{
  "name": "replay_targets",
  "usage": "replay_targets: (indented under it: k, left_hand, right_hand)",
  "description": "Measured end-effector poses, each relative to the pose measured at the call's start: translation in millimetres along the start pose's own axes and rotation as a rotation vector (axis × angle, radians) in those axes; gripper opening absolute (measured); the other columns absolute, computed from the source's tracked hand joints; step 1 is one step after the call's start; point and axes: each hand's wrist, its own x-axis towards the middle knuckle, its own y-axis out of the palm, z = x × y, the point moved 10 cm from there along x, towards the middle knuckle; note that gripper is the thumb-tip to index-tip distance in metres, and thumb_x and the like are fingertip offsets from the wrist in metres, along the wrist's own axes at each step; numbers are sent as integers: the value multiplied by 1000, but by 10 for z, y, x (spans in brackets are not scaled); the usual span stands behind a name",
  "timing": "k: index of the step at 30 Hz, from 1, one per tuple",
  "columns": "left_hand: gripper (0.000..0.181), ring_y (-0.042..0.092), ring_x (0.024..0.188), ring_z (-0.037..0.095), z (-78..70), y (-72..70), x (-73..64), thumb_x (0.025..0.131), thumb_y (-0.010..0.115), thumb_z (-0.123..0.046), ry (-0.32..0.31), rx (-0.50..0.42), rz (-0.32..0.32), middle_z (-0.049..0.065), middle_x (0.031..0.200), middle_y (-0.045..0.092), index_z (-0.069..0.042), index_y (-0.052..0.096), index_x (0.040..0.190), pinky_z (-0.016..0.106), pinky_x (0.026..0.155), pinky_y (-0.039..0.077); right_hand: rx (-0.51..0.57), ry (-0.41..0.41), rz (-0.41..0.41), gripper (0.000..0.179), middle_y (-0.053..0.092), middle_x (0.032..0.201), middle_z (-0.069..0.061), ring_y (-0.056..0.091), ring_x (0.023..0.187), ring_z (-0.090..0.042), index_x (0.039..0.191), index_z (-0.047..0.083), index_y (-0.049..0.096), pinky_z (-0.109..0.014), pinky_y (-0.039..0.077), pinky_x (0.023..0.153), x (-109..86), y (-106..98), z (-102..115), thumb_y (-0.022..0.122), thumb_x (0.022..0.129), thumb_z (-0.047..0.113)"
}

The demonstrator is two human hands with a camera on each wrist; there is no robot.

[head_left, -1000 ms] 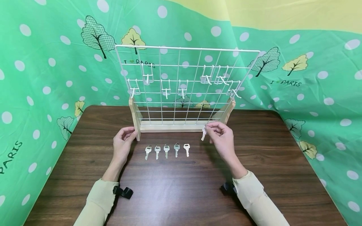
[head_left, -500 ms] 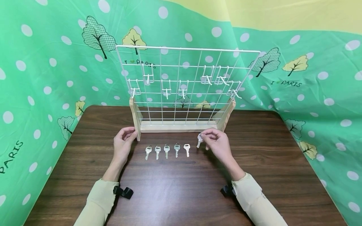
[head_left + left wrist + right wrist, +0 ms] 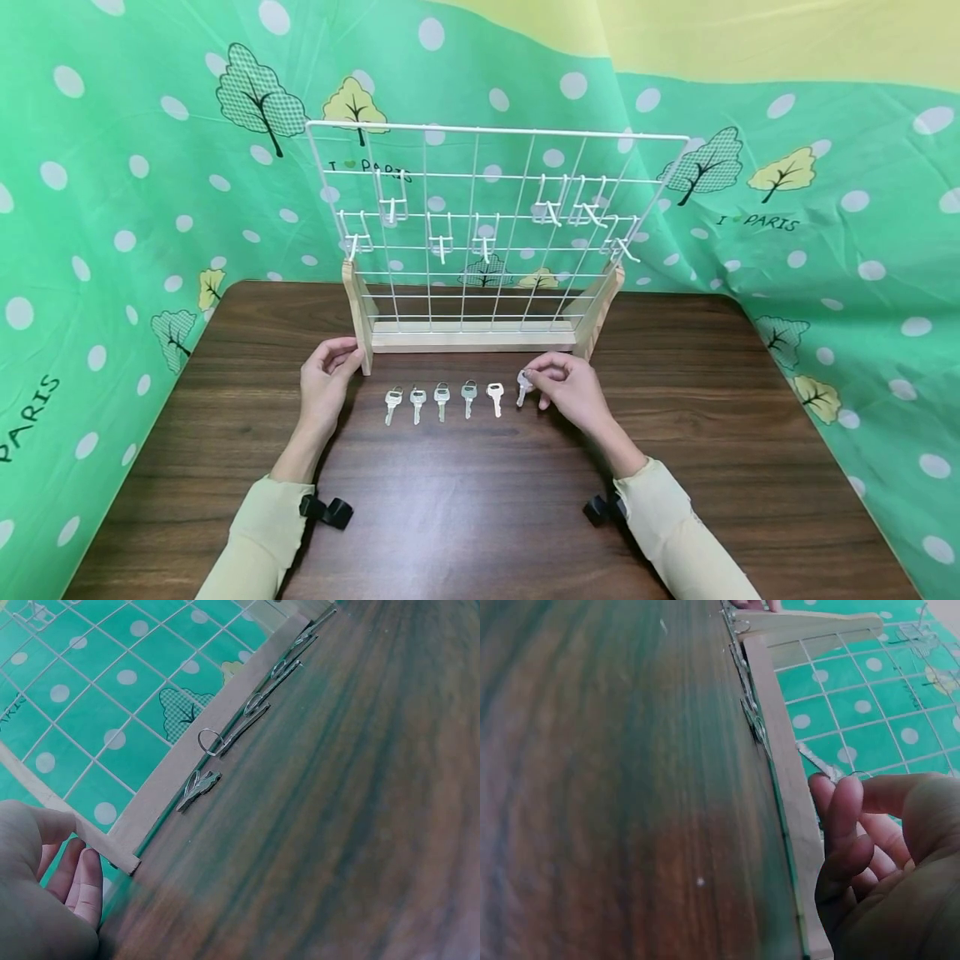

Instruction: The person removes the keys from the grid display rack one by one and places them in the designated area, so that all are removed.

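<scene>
My right hand (image 3: pixel 572 388) pinches a small silver key (image 3: pixel 522 389) between thumb and fingertips, at the right end of a row of keys. In the right wrist view the key's blade (image 3: pixel 817 758) sticks out past the fingertips and overlaps the rack. Several other silver keys (image 3: pixel 442 402), some with small rings, lie side by side on the table in front of the rack. My left hand (image 3: pixel 328 379) holds the rack's left wooden leg (image 3: pixel 359 321) near its foot, thumb in front; the left wrist view shows the other fingers (image 3: pixel 88 889) curled behind.
The rack is a white wire grid (image 3: pixel 480 131) on a pale wooden base (image 3: pixel 472 341). Several white wire hooks (image 3: pixel 485 247) hang on it and jut forward. Dark brown wooden table (image 3: pixel 450 517) underneath; a green dotted cloth (image 3: pixel 847 275) stands behind and at the sides.
My right hand has come down and left from beside the rack's base, bringing the key level with the row's right end. The left hand stays on the leg.
</scene>
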Motion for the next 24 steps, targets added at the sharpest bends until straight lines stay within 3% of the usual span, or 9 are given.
replay_targets:
  k: [6,13,19,24]
  left_hand:
    - [26,70,93,2,-1,5,-2,101,72,11,6,2,4,-12,97,73,21,64,124,13,84,57]
    - [20,70,92,2,-5,-3,-6,101,72,12,8,3,-1,-12,97,74,17,67,120,13,83,57]
    - [22,70,92,2,-3,-2,-6,101,73,11,6,5,-1,-12,97,73,18,66,121,13,83,57]
    - [21,70,92,2,-4,-5,-1,101,74,11,7,8,-1,-12,97,73,17,67,120,13,83,57]
  right_hand:
    - [-63,2,27,6,79,81,-16,64,51,-16,103,-4,79,-19,45,50,11,24,-69,76,103,1]
    - [-107,6,39,5,79,81,-9,66,53,-13,101,-1,80,-20,49,52,21,44,-137,77,102,1]
    - [-229,-41,-35,4,75,77,-3,57,58,-4,96,2,85,-18,47,57,29,-21,-133,84,96,6]
    - [-332,-75,-84,5,73,79,0,53,63,-5,95,7,87,-20,41,58,30,-59,-119,89,91,10]
